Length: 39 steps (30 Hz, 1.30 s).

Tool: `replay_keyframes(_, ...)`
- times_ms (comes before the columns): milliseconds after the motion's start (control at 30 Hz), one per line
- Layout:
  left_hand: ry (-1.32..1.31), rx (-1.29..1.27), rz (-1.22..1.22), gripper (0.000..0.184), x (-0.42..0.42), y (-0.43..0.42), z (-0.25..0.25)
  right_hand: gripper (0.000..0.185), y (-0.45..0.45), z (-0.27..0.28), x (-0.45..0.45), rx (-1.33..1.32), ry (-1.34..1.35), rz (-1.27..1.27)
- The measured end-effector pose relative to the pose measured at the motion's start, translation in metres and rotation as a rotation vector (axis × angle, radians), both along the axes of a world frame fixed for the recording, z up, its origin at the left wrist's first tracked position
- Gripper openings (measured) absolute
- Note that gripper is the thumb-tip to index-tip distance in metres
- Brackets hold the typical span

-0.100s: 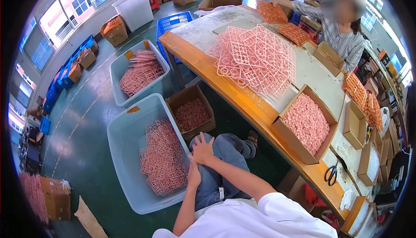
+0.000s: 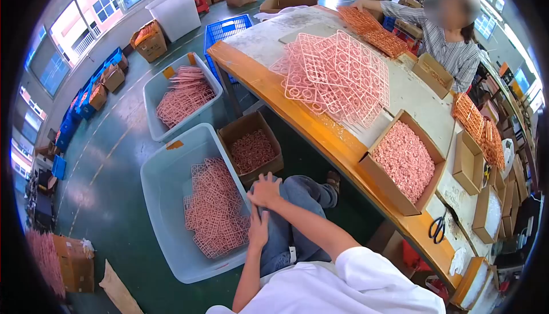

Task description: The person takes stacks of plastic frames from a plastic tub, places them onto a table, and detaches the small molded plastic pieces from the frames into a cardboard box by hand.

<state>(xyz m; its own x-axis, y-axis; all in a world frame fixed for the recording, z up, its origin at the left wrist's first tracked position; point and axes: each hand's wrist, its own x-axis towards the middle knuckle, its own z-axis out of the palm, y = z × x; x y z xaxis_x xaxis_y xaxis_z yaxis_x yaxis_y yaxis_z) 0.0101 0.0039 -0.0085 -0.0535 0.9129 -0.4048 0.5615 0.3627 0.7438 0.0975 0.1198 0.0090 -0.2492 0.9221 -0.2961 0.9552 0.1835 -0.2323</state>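
Note:
My right hand [image 2: 266, 192] rests on my jeans-covered knee with its fingers stretched out and nothing in them. Just below it my left hand [image 2: 258, 231] lies against the side of the leg, fingers extended and empty, close to the rim of a light blue plastic tub [image 2: 150, 199]. Inside that tub lies a heap of pink plastic grid frames [image 2: 214, 205]. Beyond my knee, a cardboard box [image 2: 269, 120] on the floor holds small pink pieces [image 2: 251, 151]. On the table, more pink frames [image 2: 337, 76] are stacked near a carton of small pink parts [image 2: 403, 162].
A second tub [image 2: 154, 116] with pink frames stands behind the first. The wooden table edge [image 2: 297, 116] runs along my right, with scissors [image 2: 438, 229] near its corner. Across the table a person in a striped shirt [image 2: 443, 42] reaches to orange frames [image 2: 374, 31].
My left hand has shifted slightly, its fingers rising toward my right hand, whose fingers have drawn a little closer together. The co-worker's raised orange frame has lowered toward the other one.

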Motion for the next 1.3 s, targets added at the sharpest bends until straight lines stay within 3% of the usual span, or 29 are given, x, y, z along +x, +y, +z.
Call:
replay_keyframes(67, 0.095, 0.020, -0.049, 0.092, 0.001, -0.001, -0.003, 0.062, 0.021, -0.007, -0.001, -0.069, 0.106, -0.260)
replay_keyframes(167, 0.045, 0.070, -0.087, 0.105, -0.002, -0.001, -0.007, 0.064, 0.046, -0.013, 0.001, -0.278, 0.142, -0.430)
replay_keyframes(200, -0.005, 0.029, -0.061, 0.115, -0.003, 0.002, -0.003, 0.065, 0.043, -0.014, -0.005, -0.200, 0.066, -0.464)
replay_keyframes(300, -0.089, -0.017, -0.060, 0.117, -0.010, 0.002, 0.003, 0.057, 0.044, -0.019, -0.015, -0.154, -0.048, -0.434)
replay_keyframes(433, -0.092, -0.058, -0.059, 0.118, -0.013, 0.005, -0.001, 0.045, 0.048, -0.012, -0.012, -0.248, -0.005, -0.347)
replay_keyframes(500, -0.185, -0.002, -0.040, 0.116, -0.013, 0.007, -0.010, 0.034, 0.046, -0.011, -0.012, -0.191, 0.004, -0.377)
replay_keyframes(633, -0.316, 0.001, -0.034, 0.111, -0.016, 0.009, -0.017, 0.032, 0.048, -0.015, -0.011, -0.193, 0.023, -0.366)
replay_keyframes(700, -0.490, 0.007, -0.002, 0.102, -0.016, 0.007, -0.017, 0.029, 0.047, -0.016, -0.013, -0.111, 0.029, -0.339)
replay_keyframes(900, -0.586, -0.037, 0.043, 0.082, -0.021, 0.005, -0.017, 0.024, 0.045, -0.018, -0.018, -0.024, 0.042, -0.346)
replay_keyframes(1233, -0.468, 0.027, 0.019, 0.080, -0.025, 0.005, -0.022, 0.025, 0.046, -0.015, -0.020, 0.015, 0.109, -0.338)
replay_keyframes(1300, -0.391, 0.110, 0.025, 0.069, -0.022, 0.004, -0.016, 0.025, 0.045, -0.016, -0.021, 0.025, 0.100, -0.325)
